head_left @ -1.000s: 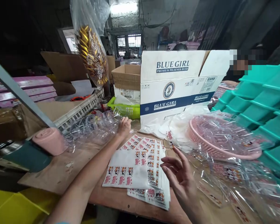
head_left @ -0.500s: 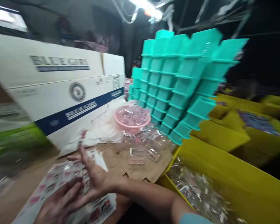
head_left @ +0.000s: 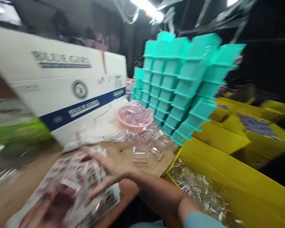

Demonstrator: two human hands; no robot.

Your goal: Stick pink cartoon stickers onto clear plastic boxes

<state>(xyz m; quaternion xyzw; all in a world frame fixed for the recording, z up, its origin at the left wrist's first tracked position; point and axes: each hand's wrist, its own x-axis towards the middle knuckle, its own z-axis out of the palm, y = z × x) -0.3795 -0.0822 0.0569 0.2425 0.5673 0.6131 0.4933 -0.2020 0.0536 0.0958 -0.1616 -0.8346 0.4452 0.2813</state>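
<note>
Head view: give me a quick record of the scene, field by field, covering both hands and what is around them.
Left hand: at a shiny clear plastic piece; blur hides whether it grips
Right hand: fingers spread over white printed sheets
Right of sheets: loose clear plastic cases on brown cardboard
Beyond: pink round plastic basket heaped with transparent plastic items
Far side: white cardboard box with a blue band, left of stacked teal plastic bins
Right side: yellow open box containing more clear items
Picture: blurred, notably at the hands
</note>
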